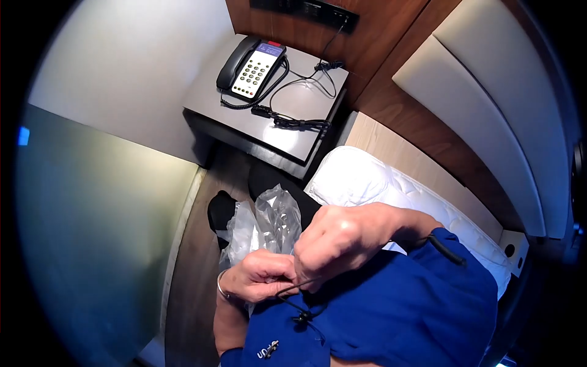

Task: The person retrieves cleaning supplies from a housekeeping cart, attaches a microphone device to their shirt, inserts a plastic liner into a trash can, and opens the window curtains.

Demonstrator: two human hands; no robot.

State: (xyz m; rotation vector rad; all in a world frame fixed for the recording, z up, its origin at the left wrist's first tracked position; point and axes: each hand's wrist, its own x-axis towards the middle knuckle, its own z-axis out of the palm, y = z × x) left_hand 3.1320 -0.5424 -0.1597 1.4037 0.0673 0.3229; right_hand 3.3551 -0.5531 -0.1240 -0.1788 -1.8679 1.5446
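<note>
Near the bottom middle, my left hand [260, 276] is closed on a thin black cord [287, 295] at the front of the blue garment [391, 306]. My right hand [333, 241] touches it, its fingers curled down over the same cord. Just below the fingers, the cord runs to a small black toggle [302, 318] lying on the blue cloth. Behind the hands is a crumpled clear plastic bag [269, 220]. What the right fingertips pinch is partly hidden by the hand.
A grey nightstand [214, 92] holds a desk phone [254, 72] and a bundled black cable [299, 124]. To the right lie a white mattress [428, 211] and a padded headboard [477, 116]. A glossy panel [92, 232] fills the left side.
</note>
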